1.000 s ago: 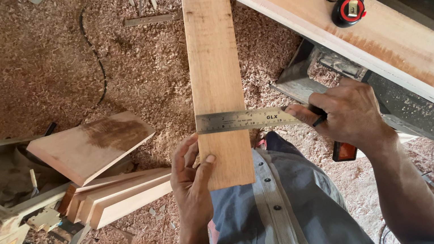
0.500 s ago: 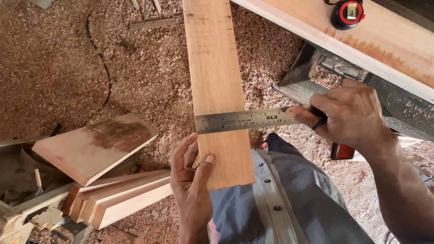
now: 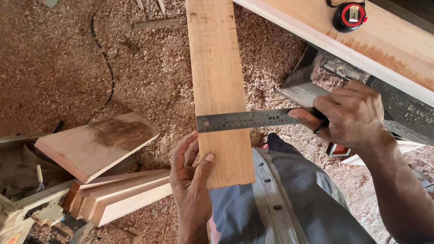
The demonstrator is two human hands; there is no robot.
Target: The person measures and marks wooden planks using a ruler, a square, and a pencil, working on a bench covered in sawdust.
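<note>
A long reddish wooden board [image 3: 213, 53] runs away from me, its near end resting against my body. My left hand [image 3: 191, 180] grips that near end from the left side, thumb on top. Across the board lies a steel square's ruler blade [image 3: 245, 119]. My right hand [image 3: 345, 117] holds the square's dark handle at the board's right edge, fingers closed around it.
A wide plank [image 3: 388, 39] runs diagonally at the right with a black and red tape measure [image 3: 350, 15] on it. Stacked wood offcuts [image 3: 103, 167] lie at the left. Sawdust and a black cable [image 3: 104, 58] cover the floor. A cluttered machine stands at the far left.
Both hands and the square keep their places on the board. Only the camera has shifted slightly.
</note>
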